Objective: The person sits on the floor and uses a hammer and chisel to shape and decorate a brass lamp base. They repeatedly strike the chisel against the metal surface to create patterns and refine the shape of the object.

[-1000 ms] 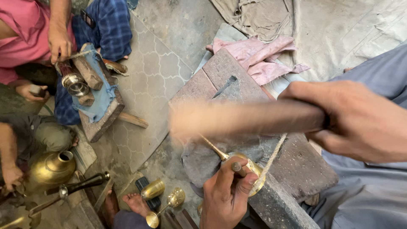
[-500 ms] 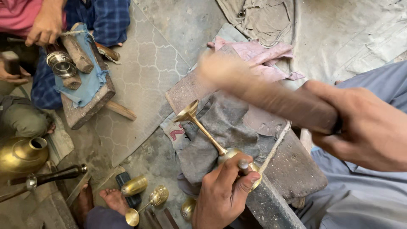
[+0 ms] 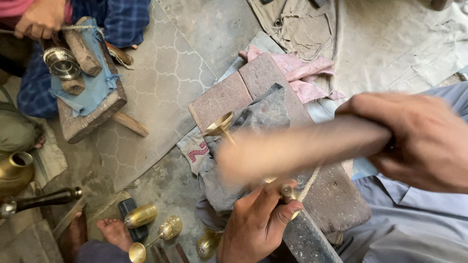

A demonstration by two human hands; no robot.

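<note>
My right hand [image 3: 419, 141] grips a thick wooden mallet [image 3: 302, 148], blurred with motion, lying across the middle of the view. My left hand [image 3: 258, 221] holds the base end of a slender brass stemmed piece [image 3: 222, 126] whose cup end rests on a grey cloth [image 3: 258, 126] draped over a reddish stone block [image 3: 229, 95]. The mallet covers the middle of the brass stem. A thin cord runs beside my left fingers.
A pink rag [image 3: 307, 73] lies behind the block. Finished brass pieces [image 3: 151, 221] lie on the floor by a bare foot [image 3: 114, 231]. At upper left another person's hand [image 3: 39, 19] works at a wooden block with blue cloth [image 3: 92, 92] and a metal cup [image 3: 61, 62]. A brass pot [image 3: 14, 170] sits far left.
The mallet has swung down from a raised tilt to lie across the brass stem. My view has shifted, so the stone block sits more to the centre.
</note>
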